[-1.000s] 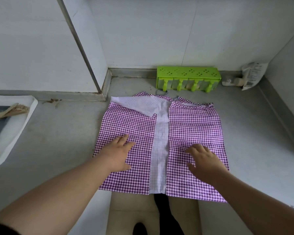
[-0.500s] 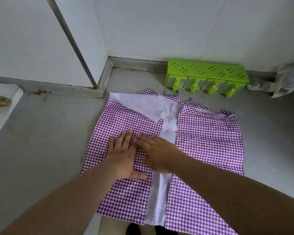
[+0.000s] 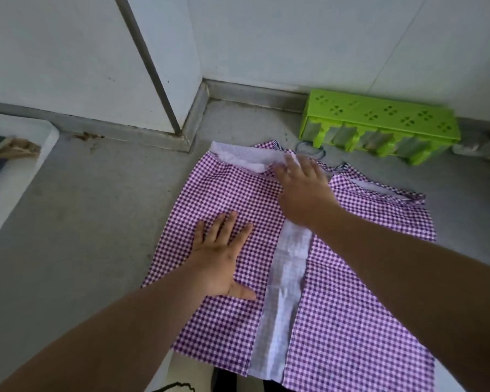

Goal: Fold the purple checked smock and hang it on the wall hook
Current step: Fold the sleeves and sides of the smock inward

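Observation:
The purple checked smock (image 3: pixel 351 306) lies flat on a grey counter, both sides folded inward so a pale strip of its inside runs down the middle. My left hand (image 3: pixel 224 256) presses flat on the left folded panel, fingers spread. My right hand (image 3: pixel 303 188) reaches across to the far end of the smock, its fingers lying over the pale turned-back flap near the collar. The fingertips are blurred, so a pinch on the flap does not show. No wall hook is in view.
A lime-green plastic rack (image 3: pixel 379 128) stands against the back wall just beyond the smock. A white tray (image 3: pixel 17 176) sits at the left edge. A wall corner with a grey vertical strip (image 3: pixel 150 66) juts in at the back left. Bare grey counter (image 3: pixel 82 222) lies left of the smock.
My right hand slid from the right panel across to the left one, then forward to the far flap. My left hand stayed pressed on the left panel. The camera moved closer.

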